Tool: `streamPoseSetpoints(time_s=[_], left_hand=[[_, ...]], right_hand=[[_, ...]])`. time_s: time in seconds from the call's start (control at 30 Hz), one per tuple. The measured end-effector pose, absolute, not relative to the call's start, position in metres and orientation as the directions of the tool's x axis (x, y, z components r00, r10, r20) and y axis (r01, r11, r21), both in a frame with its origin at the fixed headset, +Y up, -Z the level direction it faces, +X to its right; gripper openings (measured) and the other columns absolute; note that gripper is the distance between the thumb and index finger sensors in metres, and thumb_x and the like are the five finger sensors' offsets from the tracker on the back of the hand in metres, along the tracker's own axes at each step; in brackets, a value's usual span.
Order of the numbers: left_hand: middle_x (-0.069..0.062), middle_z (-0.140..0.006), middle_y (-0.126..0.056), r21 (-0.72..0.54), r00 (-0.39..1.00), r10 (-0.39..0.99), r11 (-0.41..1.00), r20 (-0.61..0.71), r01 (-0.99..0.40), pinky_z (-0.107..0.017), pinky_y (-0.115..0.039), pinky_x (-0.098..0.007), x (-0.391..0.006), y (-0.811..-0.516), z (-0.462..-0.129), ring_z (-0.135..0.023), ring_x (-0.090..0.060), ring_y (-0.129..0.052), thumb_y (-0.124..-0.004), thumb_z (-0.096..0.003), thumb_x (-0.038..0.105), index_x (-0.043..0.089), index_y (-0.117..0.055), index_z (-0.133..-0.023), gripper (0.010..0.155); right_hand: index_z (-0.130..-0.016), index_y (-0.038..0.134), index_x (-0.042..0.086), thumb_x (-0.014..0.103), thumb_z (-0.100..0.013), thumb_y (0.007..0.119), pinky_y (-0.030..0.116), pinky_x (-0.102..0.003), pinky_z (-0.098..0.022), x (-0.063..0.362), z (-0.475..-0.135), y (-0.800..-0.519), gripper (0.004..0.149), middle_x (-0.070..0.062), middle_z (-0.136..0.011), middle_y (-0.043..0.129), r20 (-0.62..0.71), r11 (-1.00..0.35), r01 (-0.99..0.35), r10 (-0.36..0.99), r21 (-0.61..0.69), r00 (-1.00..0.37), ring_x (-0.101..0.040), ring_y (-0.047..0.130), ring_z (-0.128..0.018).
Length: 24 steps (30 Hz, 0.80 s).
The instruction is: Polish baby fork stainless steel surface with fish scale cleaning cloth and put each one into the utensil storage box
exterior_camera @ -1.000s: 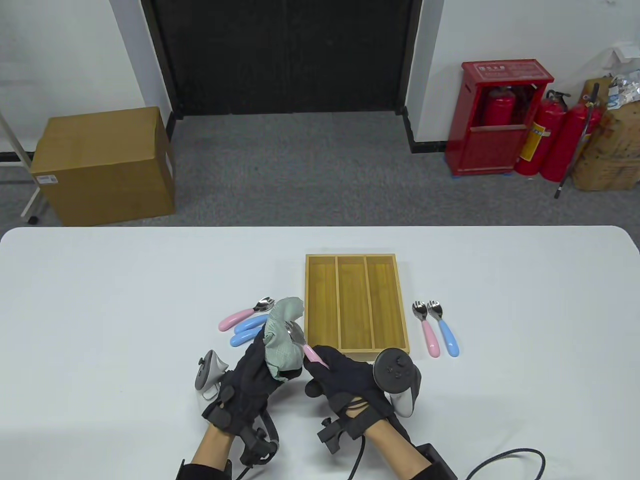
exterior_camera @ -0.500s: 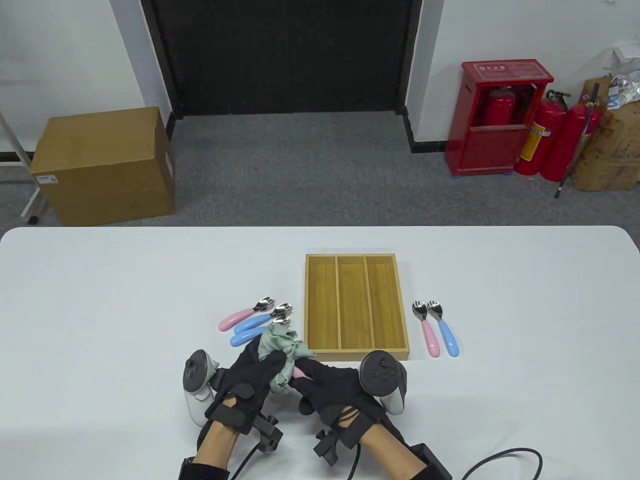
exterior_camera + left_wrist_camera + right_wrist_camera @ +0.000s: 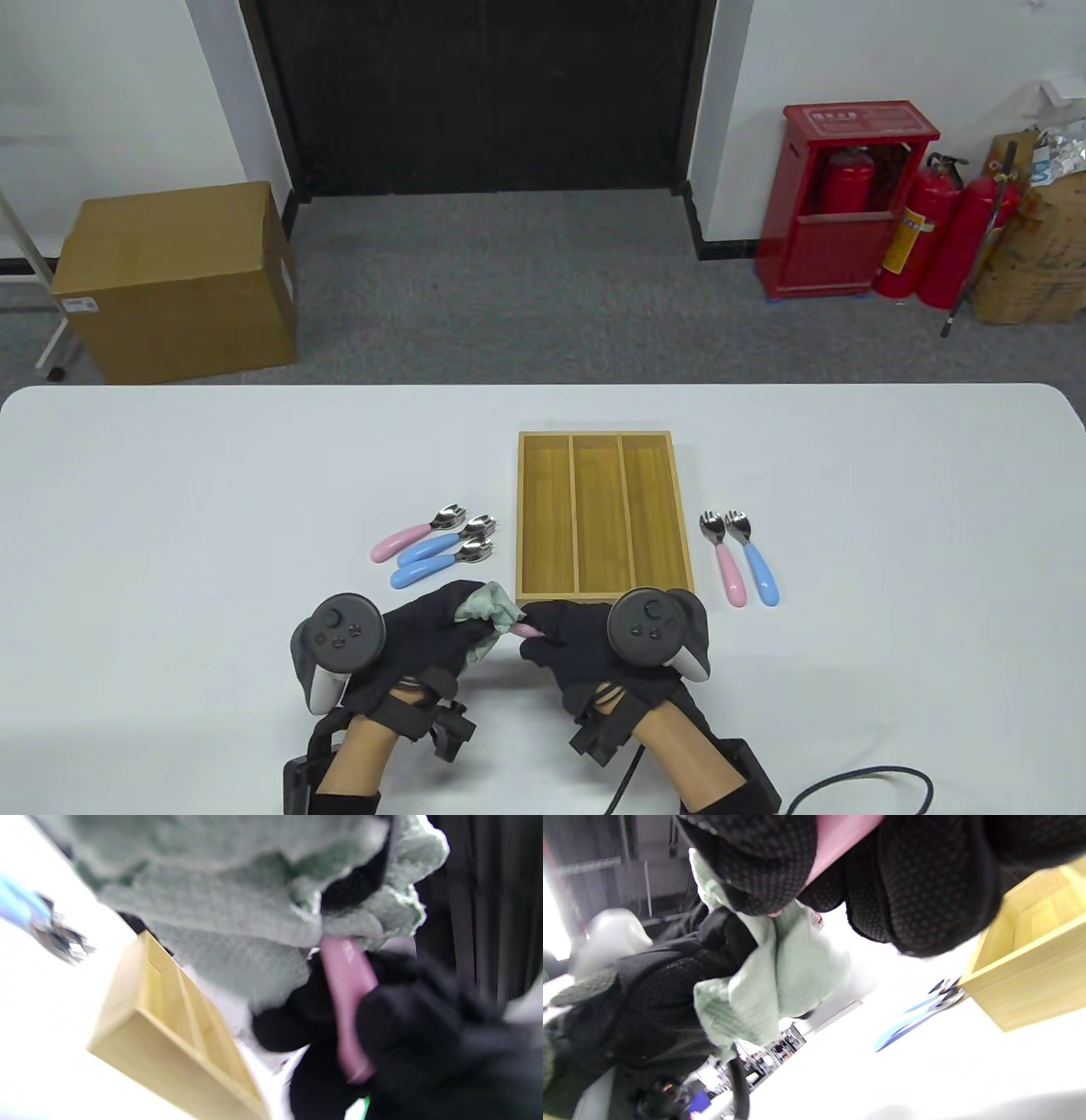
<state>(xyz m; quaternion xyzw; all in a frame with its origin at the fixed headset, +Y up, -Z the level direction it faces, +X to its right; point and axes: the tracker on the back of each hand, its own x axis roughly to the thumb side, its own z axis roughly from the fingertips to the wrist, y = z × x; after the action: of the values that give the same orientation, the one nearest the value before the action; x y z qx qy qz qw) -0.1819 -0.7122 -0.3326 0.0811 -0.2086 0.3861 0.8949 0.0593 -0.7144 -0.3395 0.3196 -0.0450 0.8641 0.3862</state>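
Observation:
My left hand point(image 3: 441, 624) grips the pale green cloth point(image 3: 485, 604), bunched round the steel head of a pink-handled baby fork point(image 3: 528, 630); the head is hidden inside the cloth. My right hand point(image 3: 560, 638) holds that fork by its pink handle point(image 3: 348, 984). In the right wrist view the handle point(image 3: 840, 836) sits between my gloved fingers, with the cloth point(image 3: 763, 984) just below. Both hands meet just in front of the wooden storage box point(image 3: 602, 518), whose three compartments show nothing inside.
Three forks lie left of the box: one pink point(image 3: 416, 533), two blue point(image 3: 441, 546) point(image 3: 437, 567). Right of the box lie a pink fork point(image 3: 725, 556) and a blue fork point(image 3: 753, 556). A black cable point(image 3: 857, 777) curls at the table's front right.
Both hands have drawn back toward the table's front edge and rolled knuckles-up. The cloth, first spread and raised over the fork head, is now bunched tight round it.

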Motion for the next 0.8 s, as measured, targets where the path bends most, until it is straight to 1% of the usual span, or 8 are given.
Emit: streamPoseSetpoints(time_s=[0.1, 0.17, 0.23, 0.3, 0.4, 0.47, 0.7, 0.8], left_hand=[[-0.005, -0.068, -0.099, 0.052, 0.760, 0.412, 0.863, 0.502, -0.502, -0.054, -0.078, -0.053, -0.166, -0.706, -0.328, -0.057, -0.026, -0.103, -0.084, -0.0433, 0.033, 0.020, -0.081, -0.090, 0.048], [-0.005, -0.070, -0.097, 0.073, 0.800, 0.330, 0.905, 0.502, -0.419, -0.055, -0.077, -0.054, -0.160, -0.707, -0.326, -0.058, -0.025, -0.102, -0.083, -0.0434, 0.034, 0.020, -0.079, -0.091, 0.050], [-0.004, -0.068, -0.098, 0.034, 0.790, 0.361, 0.901, 0.496, -0.433, -0.054, -0.078, -0.054, -0.160, -0.712, -0.327, -0.056, -0.025, -0.103, -0.084, -0.0434, 0.037, 0.019, -0.080, -0.091, 0.051], [-0.006, -0.063, -0.100, -0.004, 0.752, 0.440, 0.864, 0.491, -0.503, -0.052, -0.079, -0.055, -0.162, -0.716, -0.329, -0.052, -0.026, -0.104, -0.088, -0.0419, 0.038, 0.016, -0.084, -0.088, 0.051], [-0.005, -0.057, -0.102, 0.023, 0.779, 0.396, 0.885, 0.486, -0.465, -0.049, -0.081, -0.053, -0.164, -0.716, -0.330, -0.046, -0.024, -0.106, -0.086, -0.0412, 0.043, 0.016, -0.088, -0.084, 0.051], [-0.004, -0.055, -0.104, 0.025, 0.778, 0.409, 0.878, 0.477, -0.478, -0.049, -0.082, -0.052, -0.166, -0.717, -0.333, -0.044, -0.023, -0.107, -0.085, -0.0410, 0.045, 0.016, -0.090, -0.082, 0.051], [-0.003, -0.047, -0.107, 0.003, 0.726, 0.550, 0.796, 0.412, -0.605, -0.044, -0.085, -0.050, -0.180, -0.725, -0.342, -0.037, -0.022, -0.109, -0.083, -0.0408, 0.048, 0.015, -0.096, -0.076, 0.050], [-0.003, -0.045, -0.108, 0.008, 0.696, 0.611, 0.749, 0.378, -0.662, -0.043, -0.085, -0.050, -0.187, -0.728, -0.343, -0.035, -0.021, -0.110, -0.082, -0.0410, 0.048, 0.015, -0.098, -0.074, 0.050]], right_hand=[[-0.075, 0.087, 0.007, 0.026, -0.034, 0.086, 0.074, -0.061, -0.030, 0.055, -0.334, -0.709, 0.045, -0.029, -0.068, 0.094, 0.659, -0.794, -0.604, 0.490, 0.067, -0.571, -0.038, 0.095, -0.031], [-0.074, 0.087, 0.007, 0.026, -0.034, 0.086, 0.074, -0.061, -0.030, 0.052, -0.328, -0.706, 0.045, -0.028, -0.067, 0.094, 0.691, -0.833, -0.554, 0.399, -0.003, -0.603, -0.037, 0.095, -0.031], [-0.073, 0.088, 0.007, 0.027, -0.033, 0.086, 0.074, -0.060, -0.030, 0.050, -0.326, -0.705, 0.044, -0.028, -0.066, 0.094, 0.710, -0.850, -0.525, 0.347, -0.038, -0.613, -0.036, 0.094, -0.029], [-0.072, 0.088, 0.007, 0.027, -0.033, 0.086, 0.074, -0.060, -0.029, 0.049, -0.324, -0.706, 0.044, -0.027, -0.066, 0.095, 0.720, -0.847, -0.531, 0.348, -0.034, -0.601, -0.035, 0.094, -0.028], [-0.072, 0.088, 0.007, 0.028, -0.033, 0.087, 0.075, -0.060, -0.029, 0.049, -0.324, -0.706, 0.044, -0.027, -0.065, 0.095, 0.721, -0.847, -0.530, 0.344, -0.037, -0.601, -0.035, 0.094, -0.027], [-0.072, 0.088, 0.007, 0.028, -0.033, 0.087, 0.075, -0.059, -0.028, 0.050, -0.325, -0.706, 0.044, -0.027, -0.065, 0.095, 0.719, -0.847, -0.530, 0.348, -0.034, -0.602, -0.034, 0.094, -0.027], [-0.073, 0.087, 0.007, 0.029, -0.035, 0.087, 0.076, -0.057, -0.027, 0.052, -0.329, -0.707, 0.044, -0.028, -0.066, 0.095, 0.688, -0.828, -0.560, 0.401, -0.009, -0.604, -0.032, 0.095, -0.025], [-0.075, 0.086, 0.006, 0.029, -0.036, 0.085, 0.077, -0.057, -0.026, 0.055, -0.332, -0.709, 0.045, -0.028, -0.067, 0.094, 0.659, -0.807, -0.589, 0.465, 0.041, -0.592, -0.032, 0.096, -0.026]])
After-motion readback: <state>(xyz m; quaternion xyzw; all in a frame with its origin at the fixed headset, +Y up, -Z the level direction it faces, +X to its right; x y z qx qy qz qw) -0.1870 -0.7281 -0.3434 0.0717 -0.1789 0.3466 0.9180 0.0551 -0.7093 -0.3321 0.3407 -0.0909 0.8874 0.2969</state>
